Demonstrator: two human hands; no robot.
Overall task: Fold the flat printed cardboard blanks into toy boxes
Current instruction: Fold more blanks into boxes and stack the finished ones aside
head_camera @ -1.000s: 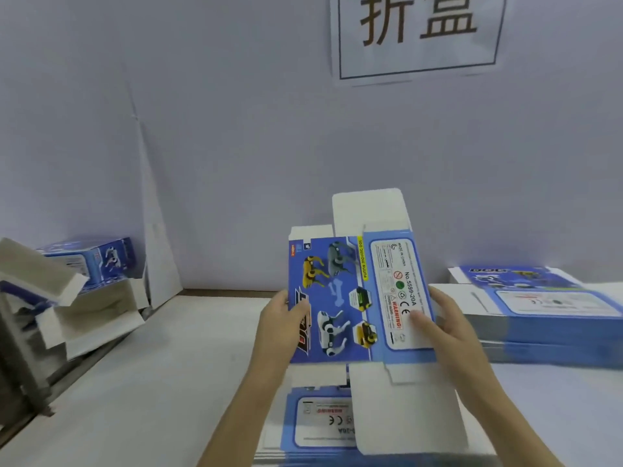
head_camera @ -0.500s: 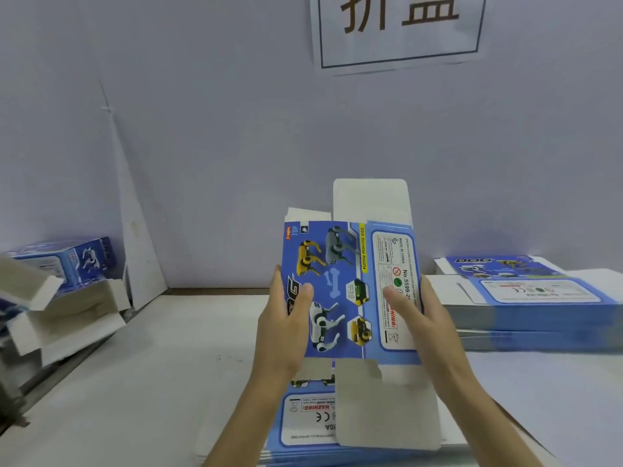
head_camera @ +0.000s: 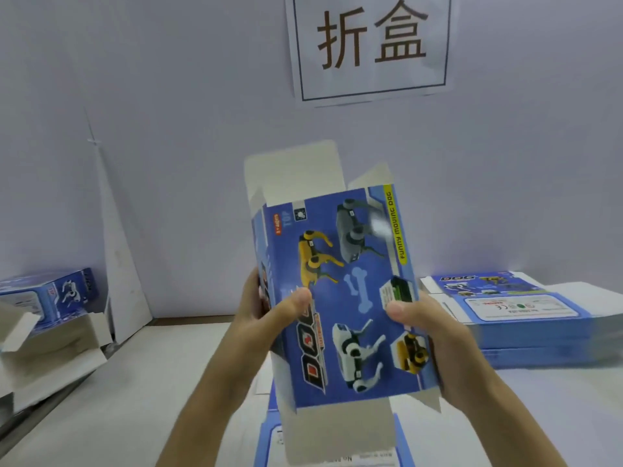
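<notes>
**Q:** What is the person holding?

**A:** A blue printed cardboard toy-box blank (head_camera: 340, 298), raised upright above the white counter (head_camera: 141, 392) in the middle of the view. Robot dogs, a pale bone and the word DOG show on its front panel.

**Q:** How do the hands have it?

**A:** Both grip it. The left hand (head_camera: 266, 318) clasps the edge at 9 o'clock, thumb pressed on the printed front, fingers wrapped behind. The right hand (head_camera: 435, 335) takes the edge at 3 o'clock the same way, thumb on the front, fingers out of sight at the back.

**Q:** Is it flat?

**A:** No. It is opened part-way into a sleeve. A narrow side panel shows on the left. The plain white inside shows at 12 o'clock, where the end flaps stand up, and another white flap hangs down at 6 o'clock.

**Q:** And around it?

**A:** A stack of flat blue blanks (head_camera: 526, 325) lies on the counter at 3 o'clock, just beyond the right hand. A second stack of blanks (head_camera: 269, 439) lies at 6 o'clock, under the raised one. At 9 o'clock folded blue boxes (head_camera: 57, 294) sit with white flaps open, near a tapered strip of white cardboard (head_camera: 118, 264) leaning on the pale lavender wall (head_camera: 168, 129). A white paper sign (head_camera: 371, 45) with two large brown characters hangs at 12 o'clock.
</notes>
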